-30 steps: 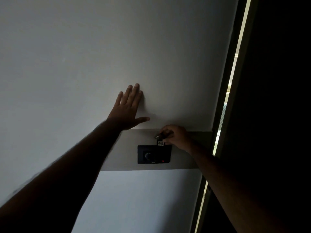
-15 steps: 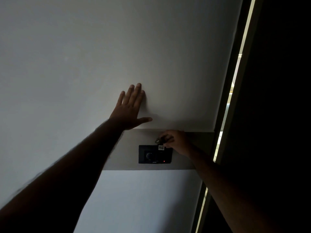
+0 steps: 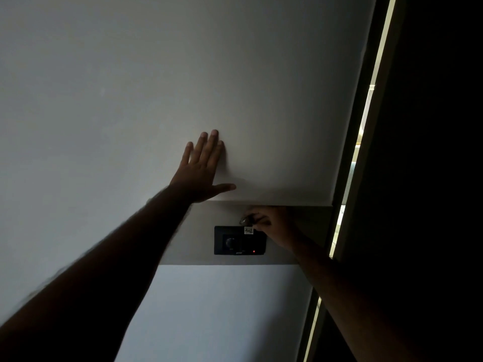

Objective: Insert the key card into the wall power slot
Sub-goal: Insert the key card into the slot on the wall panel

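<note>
Key card (image 3: 248, 230), small, flat, white-labelled, pinched in right hand (image 3: 271, 226) at the top edge of the black wall power slot (image 3: 240, 240). Best kept square to the slot, pushed straight down (red light lit at the panel's lower right). Above-left of the panel, left hand (image 3: 201, 168) flat, fingers spread, empty on smooth matte wall (image 3: 130, 87).

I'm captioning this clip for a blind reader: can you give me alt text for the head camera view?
In a dim room, a person's right hand holds a key card at the top edge of a black wall power slot with a small red light. The left hand rests flat, fingers spread, on the pale wall above.
</note>
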